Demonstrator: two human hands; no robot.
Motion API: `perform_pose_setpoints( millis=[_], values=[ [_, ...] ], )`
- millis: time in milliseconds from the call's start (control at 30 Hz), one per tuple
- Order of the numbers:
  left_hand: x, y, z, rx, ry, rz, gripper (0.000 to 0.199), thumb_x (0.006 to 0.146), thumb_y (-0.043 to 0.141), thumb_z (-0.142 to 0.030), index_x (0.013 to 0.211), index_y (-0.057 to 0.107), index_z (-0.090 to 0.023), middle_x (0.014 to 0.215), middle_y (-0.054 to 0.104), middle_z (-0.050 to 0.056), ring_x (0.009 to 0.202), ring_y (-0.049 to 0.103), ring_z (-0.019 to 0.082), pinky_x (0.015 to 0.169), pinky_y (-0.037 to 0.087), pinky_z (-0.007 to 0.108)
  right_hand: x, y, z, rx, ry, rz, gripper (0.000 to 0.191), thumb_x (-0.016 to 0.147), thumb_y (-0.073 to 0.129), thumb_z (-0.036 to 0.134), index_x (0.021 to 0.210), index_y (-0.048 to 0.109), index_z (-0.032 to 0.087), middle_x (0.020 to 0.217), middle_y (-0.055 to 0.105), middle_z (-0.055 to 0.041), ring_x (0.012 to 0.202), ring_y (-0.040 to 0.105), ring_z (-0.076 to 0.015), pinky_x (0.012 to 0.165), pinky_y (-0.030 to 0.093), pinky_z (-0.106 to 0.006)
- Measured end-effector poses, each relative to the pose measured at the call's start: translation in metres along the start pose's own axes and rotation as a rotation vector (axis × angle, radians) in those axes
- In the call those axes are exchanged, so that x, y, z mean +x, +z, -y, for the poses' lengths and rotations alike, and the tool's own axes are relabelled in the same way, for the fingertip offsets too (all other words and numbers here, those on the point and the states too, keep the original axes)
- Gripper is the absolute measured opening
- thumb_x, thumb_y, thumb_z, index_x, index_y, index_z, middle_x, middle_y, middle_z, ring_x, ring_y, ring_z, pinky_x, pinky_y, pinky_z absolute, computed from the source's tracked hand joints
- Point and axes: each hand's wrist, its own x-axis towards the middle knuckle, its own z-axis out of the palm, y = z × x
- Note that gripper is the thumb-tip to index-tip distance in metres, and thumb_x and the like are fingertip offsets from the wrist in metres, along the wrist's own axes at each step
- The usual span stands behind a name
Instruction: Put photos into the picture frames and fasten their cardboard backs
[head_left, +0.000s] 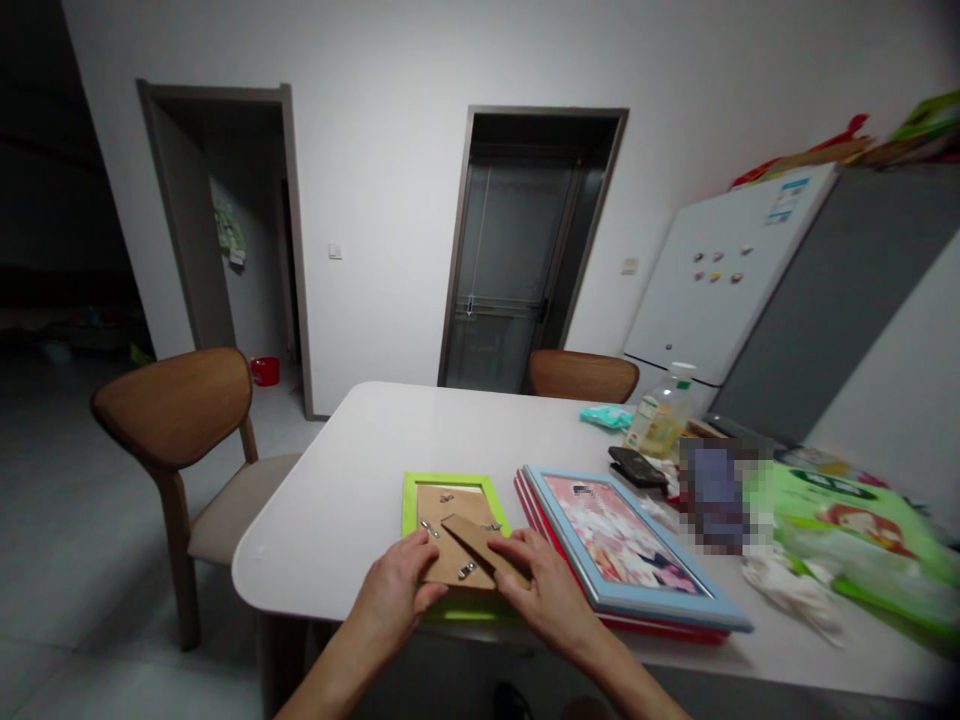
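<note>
The left hand (pixel 397 585) grips the backing (pixel 448 556) over a green frame (pixel 409 505); the right hand (pixel 546 585) pinches the backing's stand (pixel 480 546).

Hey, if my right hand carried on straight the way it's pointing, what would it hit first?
Most likely the brown stand flap on the back of the green frame; your right hand's fingers appear to be gripping it. Its height above the backing is hard to judge.

Light's dim, v. dark far L, w/ R edge blurry.
</note>
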Motion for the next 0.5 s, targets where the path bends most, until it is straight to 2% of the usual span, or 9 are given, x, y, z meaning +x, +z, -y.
perform_pose_setpoints(
  millis=[133, 333, 500],
  values=[
    [0.004, 0.014, 0.002, 0.085, 0.0, 0.053, 0.024, 0.069, 0.055, -0.017, 0.093, 0.058, -0.018, 0.115, 0.053, 0.007, 0.107, 0.047, 0.019, 0.092, 0.036, 0.033, 0.002, 0.008, -0.015, -0.039, -0.016, -0.013, 0.032, 0.067, 0.045, 0.02, 0.095, 0.059, 0.017, 0.088, 0.05, -0.0064, 0.085, 0.048, -0.0167, 0.08, 0.038, -0.029],
    [0.007, 0.018, -0.002, 0.156, 0.058, 0.135, 0.014, 0.073, 0.047, -0.013, 0.076, 0.059, -0.018, 0.095, 0.061, 0.003, 0.097, 0.052, 0.015, 0.09, 0.035, 0.027, 0.002, 0.025, -0.028, -0.192, -0.094, -0.044, 0.031, 0.066, 0.048, 0.021, 0.095, 0.06, 0.019, 0.09, 0.051, -0.0073, 0.087, 0.045, -0.0191, 0.079, 0.036, -0.032],
    [-0.001, 0.019, -0.008, 0.168, 0.057, 0.141, 0.018, 0.071, 0.055, -0.024, 0.088, 0.057, -0.016, 0.11, 0.054, 0.008, 0.106, 0.045, 0.021, 0.094, 0.029, 0.037, 0.002, 0.022, -0.028, -0.258, -0.117, -0.001, 0.027, 0.072, 0.046, 0.026, 0.095, 0.06, 0.022, 0.091, 0.053, -0.0068, 0.088, 0.045, -0.0191, 0.078, 0.034, -0.03]
  ],
)
